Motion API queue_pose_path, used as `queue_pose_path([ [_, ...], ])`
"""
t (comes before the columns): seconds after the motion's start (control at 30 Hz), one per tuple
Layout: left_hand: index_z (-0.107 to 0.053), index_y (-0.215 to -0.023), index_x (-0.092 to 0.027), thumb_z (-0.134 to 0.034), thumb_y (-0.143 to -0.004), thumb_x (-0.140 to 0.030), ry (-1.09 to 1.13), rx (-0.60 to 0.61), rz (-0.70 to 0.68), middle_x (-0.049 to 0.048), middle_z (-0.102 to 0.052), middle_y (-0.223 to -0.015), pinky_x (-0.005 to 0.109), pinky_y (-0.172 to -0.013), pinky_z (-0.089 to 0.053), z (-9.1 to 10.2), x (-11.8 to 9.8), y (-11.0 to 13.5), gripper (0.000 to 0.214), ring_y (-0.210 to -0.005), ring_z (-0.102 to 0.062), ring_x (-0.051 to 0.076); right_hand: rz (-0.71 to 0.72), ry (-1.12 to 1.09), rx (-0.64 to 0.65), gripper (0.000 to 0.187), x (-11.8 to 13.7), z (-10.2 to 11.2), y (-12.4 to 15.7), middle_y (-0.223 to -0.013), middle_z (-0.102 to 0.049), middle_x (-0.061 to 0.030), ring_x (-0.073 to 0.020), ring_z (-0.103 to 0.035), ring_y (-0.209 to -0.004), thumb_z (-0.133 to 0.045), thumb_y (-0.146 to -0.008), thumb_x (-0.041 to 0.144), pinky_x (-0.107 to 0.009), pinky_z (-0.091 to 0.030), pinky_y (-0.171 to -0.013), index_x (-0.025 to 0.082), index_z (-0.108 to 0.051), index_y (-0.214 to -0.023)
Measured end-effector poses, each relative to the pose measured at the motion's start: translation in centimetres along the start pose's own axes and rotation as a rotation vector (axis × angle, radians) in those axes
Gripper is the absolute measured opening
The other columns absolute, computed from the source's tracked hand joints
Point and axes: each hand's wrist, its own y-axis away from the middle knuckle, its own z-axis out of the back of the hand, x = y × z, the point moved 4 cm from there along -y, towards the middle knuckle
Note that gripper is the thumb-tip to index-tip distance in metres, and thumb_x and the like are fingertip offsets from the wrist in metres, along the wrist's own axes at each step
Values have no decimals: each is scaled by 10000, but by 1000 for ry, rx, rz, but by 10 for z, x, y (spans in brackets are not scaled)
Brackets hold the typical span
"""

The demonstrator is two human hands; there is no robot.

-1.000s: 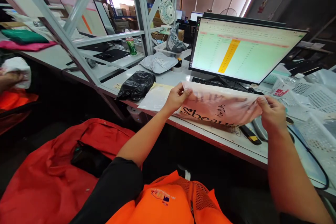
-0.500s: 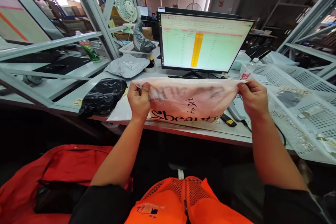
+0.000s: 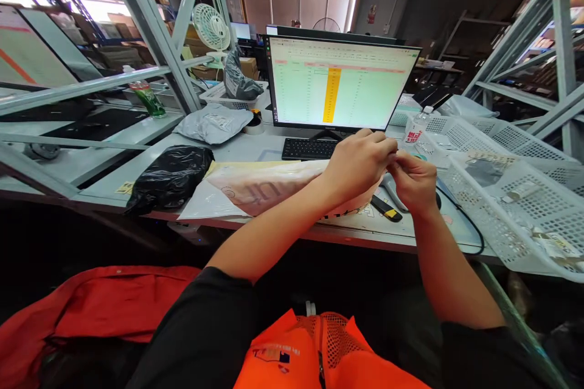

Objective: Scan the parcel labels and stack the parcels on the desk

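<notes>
A white plastic mailing bag [image 3: 267,188] with dark lettering lies along the front of the desk, partly hidden behind my left forearm. My left hand [image 3: 362,161] reaches across to the bag's right end, fingers closed in a pinch. Right beside it, my right hand [image 3: 414,179] is also closed, thumb and fingertips meeting those of the left at the bag's upper right corner. The pinched edge itself is mostly covered by the fingers. Just below the hands, a black and yellow utility knife [image 3: 385,209] rests on the desk.
Left of the bag sits a black plastic parcel [image 3: 171,176], with a grey parcel [image 3: 213,123] behind it. A keyboard [image 3: 308,149] and monitor [image 3: 340,82] stand at the back. To the right are white perforated baskets [image 3: 506,225] and a bottle [image 3: 416,127].
My left hand has left the bag's left corner and crossed to the right corner, meeting my right hand. The bag, held up and stretched before, has sunk lower onto the desk.
</notes>
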Motion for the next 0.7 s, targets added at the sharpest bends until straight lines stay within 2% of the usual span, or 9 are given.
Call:
queue_pose_path([
  [0.1, -701, -1047, -174, -535, -1058, -225, -53, 96, 25, 78, -753, -1039, 323, -796, -495, -11, 0, -3, 174, -1012, -647, 226, -26, 25, -6, 213, -4, 6, 5, -838, -719, -15, -162, -625, -721, -749, -955, 430, -298, -507, -676, 230, -813, -914],
  [0.2, -687, -1053, -148, -551, -1060, -245, -96, 183, 67, 93, -748, -1024, 321, -784, -486, -9, 9, 7, 167, -992, -655, 232, -131, -20, -6, 224, -13, 4, 9, -854, -731, -16, -132, -595, -580, -766, -929, 451, -275, -492, -529, 234, -822, -925],
  [0.3, -684, -1047, -154, -548, -1069, -271, -161, 268, 160, 98, -750, -1033, 318, -782, -475, 5, 33, 25, 181, -994, -660, 233, -232, -107, -62, 263, -23, 0, 11, -792, -707, -5, -146, -625, -560, -806, -873, 488, -278, -540, -491, 226, -817, -901],
  [0.43, -688, -1035, -167, -580, -1050, -280, -242, 368, 327, 98, -758, -1036, 316, -759, -465, 43, 76, 63, 157, -951, -675, 233, -309, -215, -130, 336, -38, -5, 10, -774, -692, -3, -164, -649, -636, -852, -808, 541, -325, -651, -562, 212, -804, -863],
  [0.5, -695, -1010, -171, -579, -1038, -257, -278, 356, 381, 101, -759, -1013, 325, -753, -470, 64, 93, 82, 147, -926, -687, 244, -330, -235, -147, 345, -44, -8, 8, -768, -686, 1, -158, -641, -639, -858, -807, 541, -327, -661, -565, 207, -798, -867],
  [0.57, -704, -996, -172, -605, -1017, -259, -293, 275, 434, 105, -760, -983, 337, -773, -485, 80, 103, 95, 134, -921, -699, 258, -334, -261, -185, 356, -48, -9, 6, -745, -670, 10, -150, -630, -615, -869, -795, 545, -314, -653, -544, 204, -788, -863],
  [0.63, -708, -1062, -178, -664, -991, -318, -251, 189, 433, 107, -769, -1025, 344, -818, -502, 85, 102, 98, 163, -963, -709, 264, -311, -283, -205, 363, -45, -12, 4, -734, -660, 15, -148, -631, -608, -871, -795, 549, -306, -649, -548, 204, -774, -854],
  [0.7, -693, -1176, -189, -702, -973, -384, -176, 169, 365, 105, -774, -1117, 344, -849, -510, 77, 91, 92, 282, -1017, -711, 260, -277, -274, -188, 352, -38, -17, 1, -740, -663, 12, -152, -644, -623, -846, -830, 547, -313, -658, -585, 206, -762, -855],
])
